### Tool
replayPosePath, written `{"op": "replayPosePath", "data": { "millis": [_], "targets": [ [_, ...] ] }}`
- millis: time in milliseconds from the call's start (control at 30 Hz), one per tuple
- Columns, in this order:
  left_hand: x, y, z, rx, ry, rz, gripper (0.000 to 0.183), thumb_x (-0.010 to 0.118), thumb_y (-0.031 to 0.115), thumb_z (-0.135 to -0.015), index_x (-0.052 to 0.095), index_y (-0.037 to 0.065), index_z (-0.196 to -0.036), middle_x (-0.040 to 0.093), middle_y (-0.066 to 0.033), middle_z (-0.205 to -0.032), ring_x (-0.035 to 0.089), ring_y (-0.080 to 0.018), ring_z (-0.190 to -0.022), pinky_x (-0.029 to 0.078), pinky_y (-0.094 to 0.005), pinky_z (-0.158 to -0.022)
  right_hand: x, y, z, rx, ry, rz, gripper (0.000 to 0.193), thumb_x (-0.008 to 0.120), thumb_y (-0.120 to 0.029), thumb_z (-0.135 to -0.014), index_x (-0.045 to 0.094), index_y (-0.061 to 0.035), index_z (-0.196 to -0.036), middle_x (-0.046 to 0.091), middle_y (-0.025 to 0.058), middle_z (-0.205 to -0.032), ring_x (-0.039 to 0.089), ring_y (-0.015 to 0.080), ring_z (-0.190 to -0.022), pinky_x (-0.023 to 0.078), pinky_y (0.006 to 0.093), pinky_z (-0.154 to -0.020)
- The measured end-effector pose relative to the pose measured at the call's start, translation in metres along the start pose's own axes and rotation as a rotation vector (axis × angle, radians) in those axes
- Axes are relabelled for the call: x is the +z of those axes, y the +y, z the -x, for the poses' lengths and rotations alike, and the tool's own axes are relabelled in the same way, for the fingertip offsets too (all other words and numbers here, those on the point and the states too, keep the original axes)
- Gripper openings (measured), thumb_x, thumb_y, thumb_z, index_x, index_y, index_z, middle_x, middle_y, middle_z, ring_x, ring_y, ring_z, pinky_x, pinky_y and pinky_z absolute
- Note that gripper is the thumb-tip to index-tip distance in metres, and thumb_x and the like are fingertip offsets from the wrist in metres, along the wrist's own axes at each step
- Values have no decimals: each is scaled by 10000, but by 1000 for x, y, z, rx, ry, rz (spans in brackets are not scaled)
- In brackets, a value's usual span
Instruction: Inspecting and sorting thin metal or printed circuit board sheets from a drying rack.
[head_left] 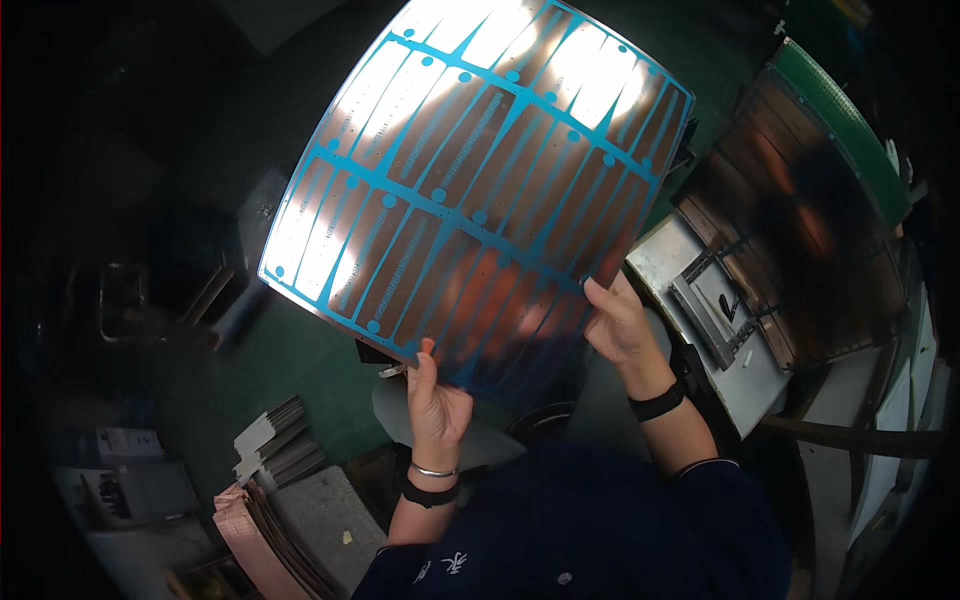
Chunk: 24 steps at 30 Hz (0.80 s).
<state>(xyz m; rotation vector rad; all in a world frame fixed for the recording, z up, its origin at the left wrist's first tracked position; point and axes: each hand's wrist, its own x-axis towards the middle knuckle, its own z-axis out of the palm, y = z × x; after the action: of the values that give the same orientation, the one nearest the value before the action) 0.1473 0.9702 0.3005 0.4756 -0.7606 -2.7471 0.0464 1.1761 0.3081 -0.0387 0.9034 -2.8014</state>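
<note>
A large shiny copper circuit board panel [480,215], patterned with blue lines and dots, is held up tilted in front of me. Bright light glares off its upper and left parts. My left hand [438,400] grips the lower edge, its thumb on the face and the other fingers hidden behind. At the lower right corner my right hand [620,325] pinches the panel the same way, thumb in front. Both wrists wear dark bands, and the left one also has a silver bangle.
To the right, another dark copper panel [800,220] stands against a green board [835,120]. Beside it is a white worktop [655,260] with a grey metal frame [705,320]. Stacked copper sheets [255,540] and pale sheets [270,440] lie at the lower left, near a grey surface [325,520].
</note>
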Motion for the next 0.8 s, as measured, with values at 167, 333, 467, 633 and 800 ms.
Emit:
{"op": "replayPosePath", "data": {
  "millis": [167, 333, 467, 633, 800],
  "targets": [
    [8, 33, -10, -31, 30, -11, 80, 571, 178, -900, 602, 111, -931, 637, -47, -968, 631, -180, -879, 553, -378, -794, -46, -40, -12, -41, 98, -52, 205, 515, -191, -919, 534, -75, -1087, 630, 4, -969, 623, 151, -844, 524, 296, -693],
    [-21, 54, -17, 49, 85, -173, 105, 591, 183, -891, 587, 97, -953, 612, 9, -879, 596, -112, -823, 532, -298, -757, -82, -105, -5, -272, 70, -29, 275, 458, -166, -944, 524, -13, -1163, 628, 50, -1049, 627, 139, -898, 525, 295, -726],
    [-44, 72, -15, 119, 153, -313, 136, 600, 214, -893, 591, 106, -975, 595, 44, -821, 530, -47, -712, 467, -207, -631, -73, -120, 12, -282, 57, 314, 391, 471, -181, -935, 474, 58, -1244, 593, 127, -1128, 622, 173, -928, 512, 295, -791],
    [-39, 75, -17, 165, 251, -378, 130, 619, 237, -883, 592, 126, -946, 567, 75, -789, 464, -33, -684, 382, -184, -622, -64, -128, 22, -218, 78, 630, 451, 562, -212, -898, 479, 74, -1237, 603, 134, -1121, 597, 170, -981, 471, 277, -853],
    [-53, 85, -17, 191, 213, -379, 195, 586, 180, -902, 571, 90, -1075, 582, 57, -860, 530, -35, -803, 452, -208, -725, -56, -126, 23, -226, 28, 672, 445, 561, -240, -898, 504, 69, -1214, 619, 109, -1072, 603, 145, -929, 476, 249, -796]
  ]
}}
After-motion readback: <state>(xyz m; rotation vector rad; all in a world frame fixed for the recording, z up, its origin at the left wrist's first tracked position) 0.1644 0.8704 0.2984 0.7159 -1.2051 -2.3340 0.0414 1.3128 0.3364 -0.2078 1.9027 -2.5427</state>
